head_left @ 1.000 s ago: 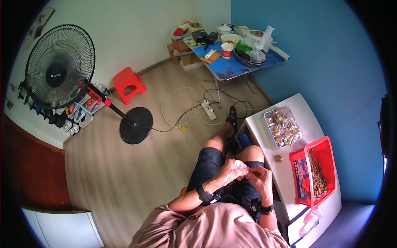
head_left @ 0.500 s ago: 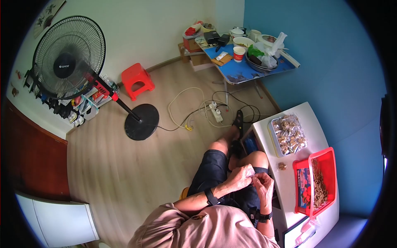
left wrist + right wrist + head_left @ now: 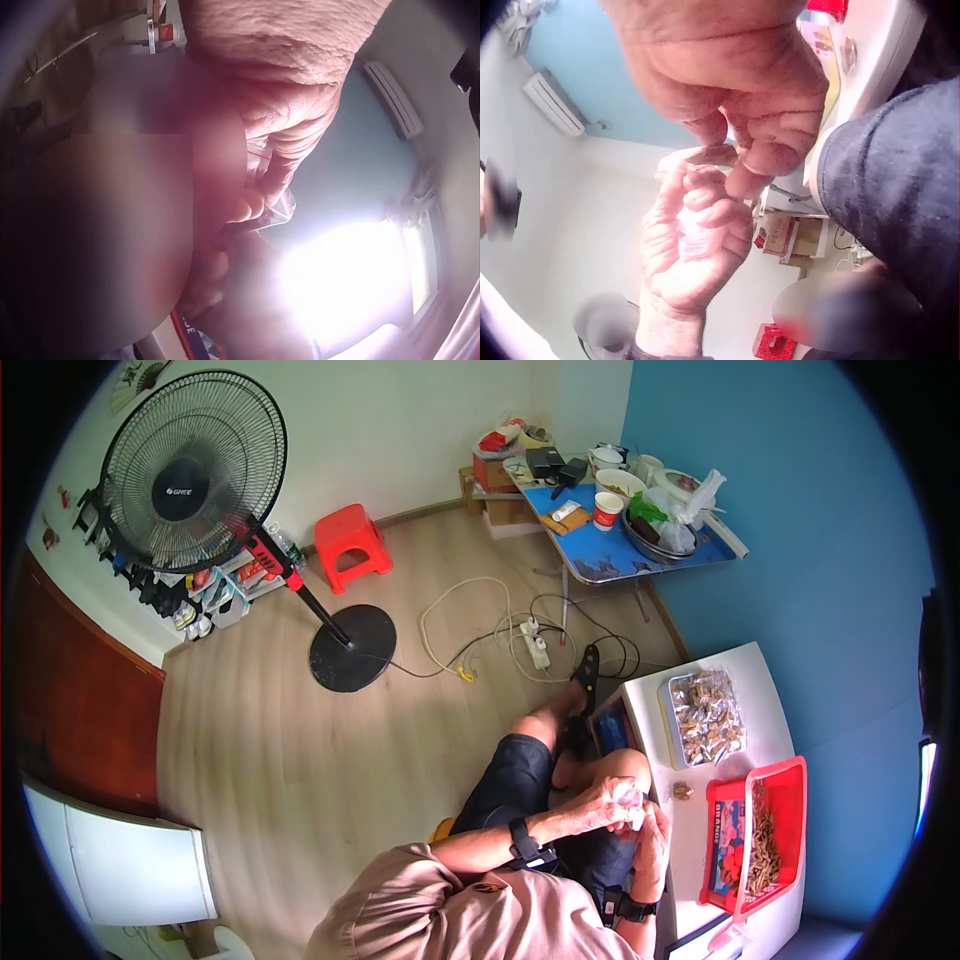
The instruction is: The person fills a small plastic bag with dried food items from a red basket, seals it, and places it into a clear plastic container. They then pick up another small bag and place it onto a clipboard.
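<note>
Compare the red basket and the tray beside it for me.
The red basket is deep-walled, while the tray is shallow. The basket holds loose brown pieces; the tray holds packets in clear wrappers. The basket is bright red, whereas the tray looks pale or silvery. Both sit on the white cabinet.

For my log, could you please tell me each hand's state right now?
Left hand: curled round a clear bag.
Right hand: pinching a small brown piece.

Small clear plastic bag [image 3: 282, 211] is thin and creased, held between left hand [image 3: 605, 805] and right hand [image 3: 652, 852]. Brown piece [image 3: 718, 156] is elongated, against the film; whether inside, unclear.
</note>
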`<state>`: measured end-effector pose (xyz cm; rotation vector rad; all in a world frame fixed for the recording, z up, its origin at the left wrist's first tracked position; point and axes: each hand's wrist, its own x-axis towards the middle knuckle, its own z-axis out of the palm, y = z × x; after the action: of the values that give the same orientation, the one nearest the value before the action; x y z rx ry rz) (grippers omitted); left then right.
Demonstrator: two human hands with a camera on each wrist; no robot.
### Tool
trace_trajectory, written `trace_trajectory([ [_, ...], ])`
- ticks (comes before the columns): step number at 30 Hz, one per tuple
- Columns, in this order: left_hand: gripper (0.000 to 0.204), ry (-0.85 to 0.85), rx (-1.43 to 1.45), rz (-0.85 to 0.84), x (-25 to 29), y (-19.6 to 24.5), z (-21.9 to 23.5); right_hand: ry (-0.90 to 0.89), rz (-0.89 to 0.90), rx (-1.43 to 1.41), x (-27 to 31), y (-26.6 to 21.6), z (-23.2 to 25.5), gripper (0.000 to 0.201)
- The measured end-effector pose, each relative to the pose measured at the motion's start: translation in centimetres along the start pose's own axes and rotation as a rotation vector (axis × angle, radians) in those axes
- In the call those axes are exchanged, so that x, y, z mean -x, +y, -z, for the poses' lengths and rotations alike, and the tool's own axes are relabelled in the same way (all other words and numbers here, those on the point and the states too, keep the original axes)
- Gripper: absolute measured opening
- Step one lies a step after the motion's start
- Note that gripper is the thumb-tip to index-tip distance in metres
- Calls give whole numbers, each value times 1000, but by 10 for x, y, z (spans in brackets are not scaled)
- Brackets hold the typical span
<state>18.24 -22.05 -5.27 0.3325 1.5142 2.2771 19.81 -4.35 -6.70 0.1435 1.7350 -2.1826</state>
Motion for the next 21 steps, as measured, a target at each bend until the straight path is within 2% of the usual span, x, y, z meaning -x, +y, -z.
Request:
trace_trajectory([
  [3, 14, -58, 124, -22, -15, 0, -12, 51, 5, -80, 5, -10, 17, 28],
  [6, 13, -100, 203, -36, -33, 3, -31, 185, 52, -197, 14, -35, 34, 14],
  [7, 13, -117, 224, -19, -42, 4, -37, 177, 84, -206, 13, -36, 53, 12],
  [10, 11, -121, 328, 4, -72, 8, -65, 320, 208, -27, 18, -60, 81, 11],
  [12, 9, -95, 253, -46, -98, 6, -86, 371, 267, 22, 27, -83, 105, 9],
  [14, 9, -173, 352, -99, -125, 7, -108, 470, 317, 209, 37, -117, 119, 8],
  [16, 10, -196, 174, -250, -153, 4, -130, 451, 460, 164, 33, -127, 161, 14],
  [18, 11, -158, 63, -398, -187, -15, -154, 480, 526, 306, 34, -150, 172, 15],
  [21, 10, -160, 103, -310, -208, -17, -165, 500, 480, 494, 31, -176, 205, 16],
])
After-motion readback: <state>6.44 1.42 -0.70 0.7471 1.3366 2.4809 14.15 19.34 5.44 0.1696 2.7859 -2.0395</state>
